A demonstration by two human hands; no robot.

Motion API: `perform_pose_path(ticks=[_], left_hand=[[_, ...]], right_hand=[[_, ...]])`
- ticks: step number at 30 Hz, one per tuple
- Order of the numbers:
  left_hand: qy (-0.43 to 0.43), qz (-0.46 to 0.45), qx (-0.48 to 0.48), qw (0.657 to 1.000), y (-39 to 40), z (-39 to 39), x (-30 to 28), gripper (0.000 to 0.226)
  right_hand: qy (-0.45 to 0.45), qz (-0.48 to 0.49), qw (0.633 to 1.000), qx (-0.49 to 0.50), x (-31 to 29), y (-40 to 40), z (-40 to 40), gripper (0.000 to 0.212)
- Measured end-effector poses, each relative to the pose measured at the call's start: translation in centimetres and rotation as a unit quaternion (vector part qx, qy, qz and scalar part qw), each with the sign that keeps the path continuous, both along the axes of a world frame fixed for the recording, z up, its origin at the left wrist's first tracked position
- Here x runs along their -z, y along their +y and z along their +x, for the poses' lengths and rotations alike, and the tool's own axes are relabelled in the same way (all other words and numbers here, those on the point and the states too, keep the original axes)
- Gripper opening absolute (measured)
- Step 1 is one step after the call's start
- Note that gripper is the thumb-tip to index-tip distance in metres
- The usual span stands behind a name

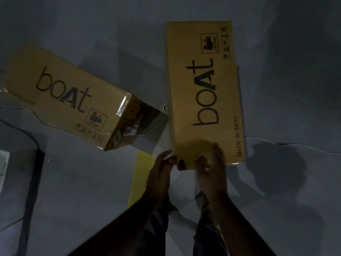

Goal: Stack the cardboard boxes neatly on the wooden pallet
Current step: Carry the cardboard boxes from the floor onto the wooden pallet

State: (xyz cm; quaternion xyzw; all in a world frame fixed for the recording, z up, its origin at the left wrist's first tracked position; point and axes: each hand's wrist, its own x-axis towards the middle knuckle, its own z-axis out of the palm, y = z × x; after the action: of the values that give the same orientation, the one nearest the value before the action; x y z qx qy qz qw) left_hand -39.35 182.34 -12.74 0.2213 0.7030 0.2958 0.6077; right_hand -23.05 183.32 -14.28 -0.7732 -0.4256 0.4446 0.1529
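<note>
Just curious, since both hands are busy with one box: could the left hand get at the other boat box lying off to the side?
Probably yes. The left hand rests at the near corner of the upright box, and only bare floor lies between it and the tilted box. It would have to let go first.

1. The left hand point(160, 172) and right hand point(212, 169) are both bare, with no gloves, rings or watch showing.
2. Both forearms are bare to the bottom edge of the view; no sleeve is visible on either.
3. The right hand's fingers point(218, 150) are blurred.
4. Between the forearms, the legs point(158, 228) show in dark blue-grey trousers; dim light hides further detail.
</note>
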Motion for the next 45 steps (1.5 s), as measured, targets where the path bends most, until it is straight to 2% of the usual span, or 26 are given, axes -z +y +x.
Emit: perform_pose_path(ticks=[2,5,10,11,13,14,15,16,18,20,23,25,27,31,35,37,41,45], left_hand=[[-0.075,-0.008,0.047,0.996,0.2,2.0,-0.3,0.041],[-0.094,-0.012,0.063,0.994,2.6,4.3,0.8,0.034],[-0.012,-0.017,0.113,0.993,5.5,5.7,6.2,0.051],[-0.001,-0.042,0.099,0.994,6.0,6.2,7.0,0.064],[0.040,-0.125,0.096,0.987,6.8,6.9,8.6,0.108],[0.029,-0.168,0.089,0.981,7.0,7.2,9.4,0.125],[-0.018,-0.195,0.068,0.978,7.2,7.5,10.1,0.136],[-0.074,-0.197,0.048,0.976,7.1,7.8,11.1,0.139],[-0.123,-0.168,0.080,0.975,6.9,8.6,11.5,0.111],[-0.116,-0.128,0.094,0.981,6.5,9.6,11.0,0.083],[-0.064,-0.073,-0.003,0.995,5.4,9.9,8.6,0.057],[-0.012,-0.057,-0.027,0.998,5.0,9.1,5.7,0.053],[0.019,-0.052,-0.028,0.998,4.8,8.3,1.8,0.063],[0.038,-0.034,-0.028,0.998,4.3,7.4,-8.7,0.060],[0.014,-0.008,-0.025,1.000,2.4,7.4,-19.8,0.049],[0.033,-0.003,-0.013,0.999,0.9,8.0,-25.2,0.042],[0.034,0.013,0.029,0.999,-2.5,8.9,-33.3,0.035],[0.024,0.050,0.095,0.994,-5.2,8.6,-38.5,0.005]], right_hand=[[-0.076,-0.003,0.997,-0.011,-0.2,-0.1,1.9,0.109],[-0.139,-0.007,0.987,-0.079,0.1,-0.4,4.4,0.114],[-0.116,0.039,0.991,-0.046,1.7,0.1,8.7,0.097],[-0.109,0.042,0.993,-0.021,1.9,0.3,9.7,0.092],[-0.087,0.054,0.994,0.030,2.4,0.6,11.9,0.083],[-0.076,0.063,0.994,0.055,2.6,0.7,13.1,0.079],[-0.065,0.067,0.993,0.075,2.6,0.9,14.1,0.077],[-0.056,0.067,0.993,0.085,2.7,1.0,14.9,0.075],[-0.048,0.066,0.992,0.091,2.9,1.2,16.2,0.076],[-0.019,0.070,0.991,0.114,2.7,1.7,17.0,0.080],[0.049,0.105,0.981,0.157,1.1,2.6,17.5,0.075],[0.063,0.111,0.979,0.158,-1.4,2.9,17.6,0.073],[0.103,0.104,0.973,0.181,-4.8,2.8,17.6,0.065],[0.180,0.084,0.948,0.250,-13.5,1.7,17.0,0.040],[0.207,0.083,0.926,0.304,-23.1,-2.1,17.1,0.039],[0.197,0.076,0.914,0.345,-27.8,-4.8,17.0,0.044],[0.130,0.119,0.886,0.429,-35.4,-10.6,16.0,0.035],[0.092,0.154,0.851,0.494,-41.4,-16.0,13.7,0.042]])
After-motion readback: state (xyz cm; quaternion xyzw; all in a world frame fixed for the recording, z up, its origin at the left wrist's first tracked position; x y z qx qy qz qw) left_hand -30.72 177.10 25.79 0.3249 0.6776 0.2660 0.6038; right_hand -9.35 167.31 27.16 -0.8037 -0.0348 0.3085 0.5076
